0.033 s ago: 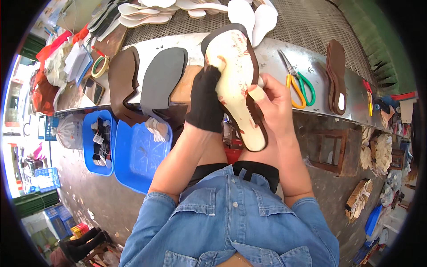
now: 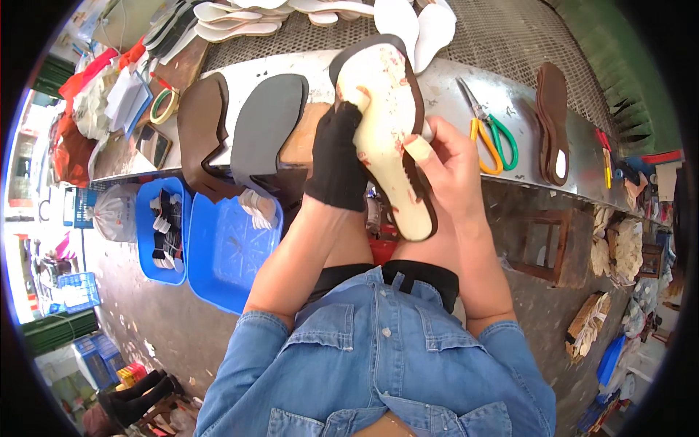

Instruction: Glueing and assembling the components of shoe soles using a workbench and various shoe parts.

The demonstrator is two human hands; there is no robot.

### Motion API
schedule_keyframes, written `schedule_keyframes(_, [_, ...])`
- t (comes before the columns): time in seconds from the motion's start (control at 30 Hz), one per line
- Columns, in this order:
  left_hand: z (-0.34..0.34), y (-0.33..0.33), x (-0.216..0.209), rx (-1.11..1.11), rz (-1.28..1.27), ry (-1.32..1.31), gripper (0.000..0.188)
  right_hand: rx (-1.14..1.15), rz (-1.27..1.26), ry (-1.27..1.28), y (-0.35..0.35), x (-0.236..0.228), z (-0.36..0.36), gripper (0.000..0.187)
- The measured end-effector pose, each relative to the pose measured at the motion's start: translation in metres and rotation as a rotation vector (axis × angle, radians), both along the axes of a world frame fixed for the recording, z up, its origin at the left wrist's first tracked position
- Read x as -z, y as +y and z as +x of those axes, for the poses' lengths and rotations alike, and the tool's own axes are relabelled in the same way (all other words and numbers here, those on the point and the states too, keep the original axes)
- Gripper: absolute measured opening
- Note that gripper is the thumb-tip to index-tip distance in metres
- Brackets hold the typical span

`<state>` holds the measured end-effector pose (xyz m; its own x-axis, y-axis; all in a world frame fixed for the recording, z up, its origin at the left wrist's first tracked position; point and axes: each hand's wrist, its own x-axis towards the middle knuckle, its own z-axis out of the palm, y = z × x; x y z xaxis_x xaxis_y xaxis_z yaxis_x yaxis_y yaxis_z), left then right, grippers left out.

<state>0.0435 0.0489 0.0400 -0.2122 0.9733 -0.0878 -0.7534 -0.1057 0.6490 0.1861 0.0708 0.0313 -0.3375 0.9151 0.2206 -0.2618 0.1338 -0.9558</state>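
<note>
A cream shoe insole (image 2: 386, 138) with a dark brown rim is held up in front of me, its broad end away from me and its narrow heel end towards my lap. My left hand (image 2: 338, 156), in a black fingerless glove, grips its left side with the thumb lying over the cream face. At the right edge, my bare right hand (image 2: 445, 156) pinches the brown rim between thumb and fingers, near the middle. A pale wrap shows on that thumb. Reddish marks and print cover the cream face. The fingers behind the insole are hidden.
On the metal bench (image 2: 502, 95) lie scissors (image 2: 489, 131) with yellow and green handles, brown sole pieces (image 2: 552, 120), a grey sole sheet (image 2: 268, 120) and a brown one (image 2: 200, 120). White insoles (image 2: 244, 18) are piled behind. Blue bins (image 2: 229, 255) stand below left; a wooden stool (image 2: 557, 247) is under the bench.
Very little differs. The insole and both hands sit slightly higher in the picture, and the whole view has shifted a little. Both grips stay the same.
</note>
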Motion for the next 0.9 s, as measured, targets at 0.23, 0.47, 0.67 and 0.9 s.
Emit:
schedule_keyframes(0.23, [-0.015,0.006,0.012,0.037,-0.010,-0.002,0.049,-0.104,0.071,-0.316,-0.012,-0.013,0.011,0.023])
schedule_keyframes(0.47, [-0.010,0.010,0.007,-0.047,-0.009,-0.104,0.032,-0.077,0.283,-0.715,-0.025,-0.023,0.021,0.026])
schedule_keyframes(0.67, [-0.009,0.020,0.027,-0.048,-0.043,-0.112,0.035,-0.457,-0.271,-0.035,-0.035,-0.011,0.027,0.048])
schedule_keyframes(0.9, [-0.001,0.007,0.044,0.142,-0.080,0.100,0.040,-0.038,-0.039,-0.409,-0.032,-0.009,0.031,0.055])
